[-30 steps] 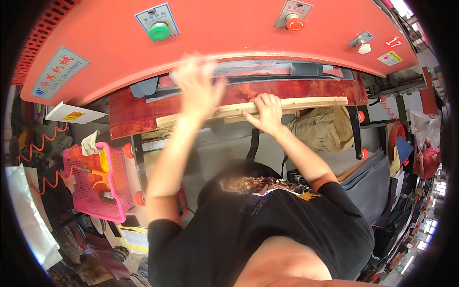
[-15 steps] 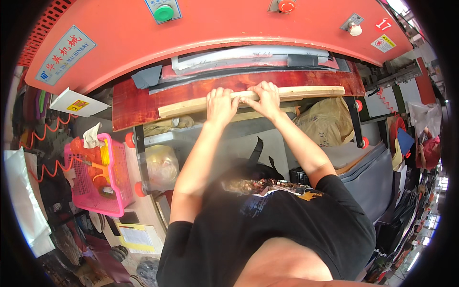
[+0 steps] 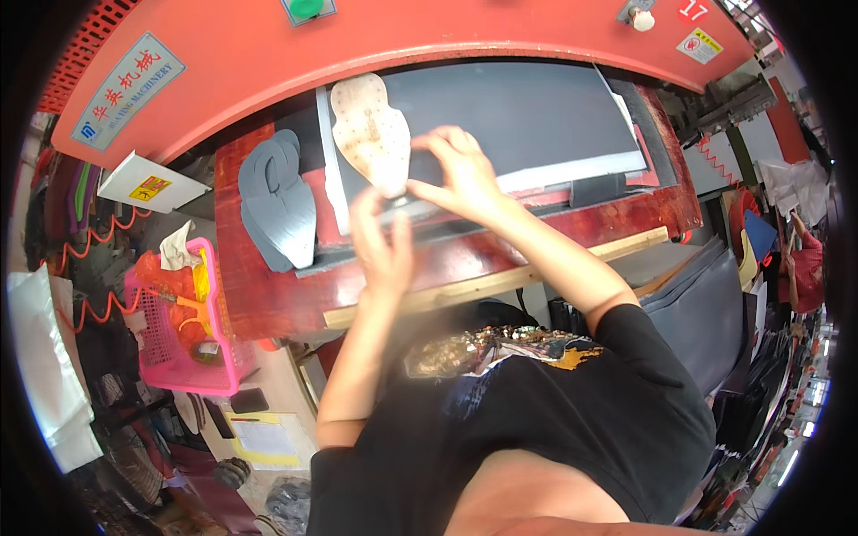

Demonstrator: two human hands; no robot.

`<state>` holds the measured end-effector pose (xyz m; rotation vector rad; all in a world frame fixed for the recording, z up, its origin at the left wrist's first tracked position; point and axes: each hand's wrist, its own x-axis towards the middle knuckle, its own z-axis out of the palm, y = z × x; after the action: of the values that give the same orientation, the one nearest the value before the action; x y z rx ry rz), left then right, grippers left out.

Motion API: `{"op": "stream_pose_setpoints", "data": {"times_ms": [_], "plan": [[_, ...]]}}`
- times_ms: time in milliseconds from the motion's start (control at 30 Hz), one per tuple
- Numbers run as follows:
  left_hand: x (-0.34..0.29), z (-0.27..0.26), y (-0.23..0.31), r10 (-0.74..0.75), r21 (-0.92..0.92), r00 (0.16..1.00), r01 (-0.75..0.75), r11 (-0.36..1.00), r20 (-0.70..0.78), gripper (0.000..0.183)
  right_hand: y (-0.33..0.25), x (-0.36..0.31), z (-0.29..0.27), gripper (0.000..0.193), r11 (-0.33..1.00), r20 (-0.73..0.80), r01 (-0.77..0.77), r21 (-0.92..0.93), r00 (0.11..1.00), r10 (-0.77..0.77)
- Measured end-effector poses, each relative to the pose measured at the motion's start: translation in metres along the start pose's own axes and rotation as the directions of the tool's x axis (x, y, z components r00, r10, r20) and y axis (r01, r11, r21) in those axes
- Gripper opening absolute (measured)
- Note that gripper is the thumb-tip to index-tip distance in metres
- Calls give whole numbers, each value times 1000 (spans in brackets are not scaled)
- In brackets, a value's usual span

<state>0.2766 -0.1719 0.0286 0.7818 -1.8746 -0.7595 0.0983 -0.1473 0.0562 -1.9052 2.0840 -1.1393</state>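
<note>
A pale, spotted, sole-shaped cutting die (image 3: 371, 129) lies on a dark grey sheet (image 3: 500, 107), its narrow end towards me. My right hand (image 3: 460, 174) is at the die's right edge, thumb and fingers spread apart; whether they touch it is hard to tell. Just below the narrow end is my left hand (image 3: 382, 246), smeared by motion, with its fingers pointing up and apart. Grey sole-shaped cut pieces (image 3: 277, 196) lie in a stack to the left. Under the sheet is a reddish-brown board (image 3: 246, 290) with a wooden strip (image 3: 572, 263) along its near edge.
Overhead and beyond stands the red press body (image 3: 375, 27) with a green button (image 3: 306, 7). A pink basket (image 3: 234, 335) with orange and yellow things sits left, near coiled red hoses. Dark sheets (image 3: 702, 308) hang or lean at the right.
The board has come out towards me, exposing the sheet, the die and the grey cut pieces. Both hands have left the wooden strip and moved to the die.
</note>
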Motion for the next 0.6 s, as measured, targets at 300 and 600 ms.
{"op": "stream_pose_setpoints", "data": {"times_ms": [300, 600], "plan": [[-62, -23, -4, -9, -6, 996, 9, 1000, 87, 99, -72, -39, 57, 96, 964, 182, -219, -151, 952, 244], [-126, -43, 56, -108, 308, 956, 20, 951, 271, 140, -70, -107, 4, 80, 466, 284, -344, 815, 939, 197]]}}
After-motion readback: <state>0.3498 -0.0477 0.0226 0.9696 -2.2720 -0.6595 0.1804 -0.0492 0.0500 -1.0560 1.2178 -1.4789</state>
